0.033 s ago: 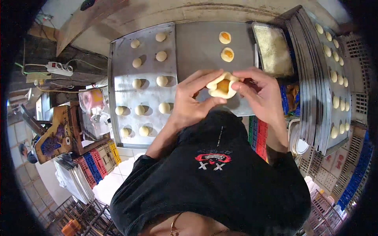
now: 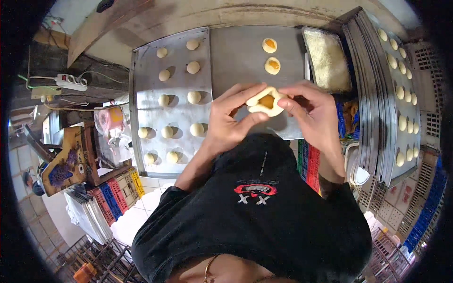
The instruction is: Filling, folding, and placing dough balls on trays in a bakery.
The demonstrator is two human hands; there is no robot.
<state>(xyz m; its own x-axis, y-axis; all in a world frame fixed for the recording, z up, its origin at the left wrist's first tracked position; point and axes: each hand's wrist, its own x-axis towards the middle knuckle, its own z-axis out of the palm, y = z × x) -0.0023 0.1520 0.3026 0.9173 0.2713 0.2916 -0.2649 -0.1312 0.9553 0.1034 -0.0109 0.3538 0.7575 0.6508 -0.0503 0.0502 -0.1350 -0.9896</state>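
Note:
Between my two hands I hold a pale piece of dough (image 2: pixel 271 111) with a hollow showing orange-brown filling inside. My left hand (image 2: pixel 233 113) grips its left side, with fingers behind and the thumb along the near edge. On the right side, my right hand (image 2: pixel 312 111) pinches the dough rim between thumb and fingers. Just beyond my hands, two dough rounds topped with orange filling, a nearer one (image 2: pixel 272 70) and a farther one (image 2: pixel 269 41), lie on a metal tray (image 2: pixel 236 52).
At left, a baking tray (image 2: pixel 146 106) bears several plain dough balls (image 2: pixel 194 97). A rectangular pan of pale crumbs (image 2: pixel 325 59) sits at the far right. Beside it, stacked trays (image 2: pixel 370 94) stand upright-edged, with more dough balls (image 2: pixel 402 123). Coloured crates (image 2: pixel 311 162) are below.
The dough's rim has been drawn in slightly, and its opening is now more angular with less filling showing. My hands have barely shifted.

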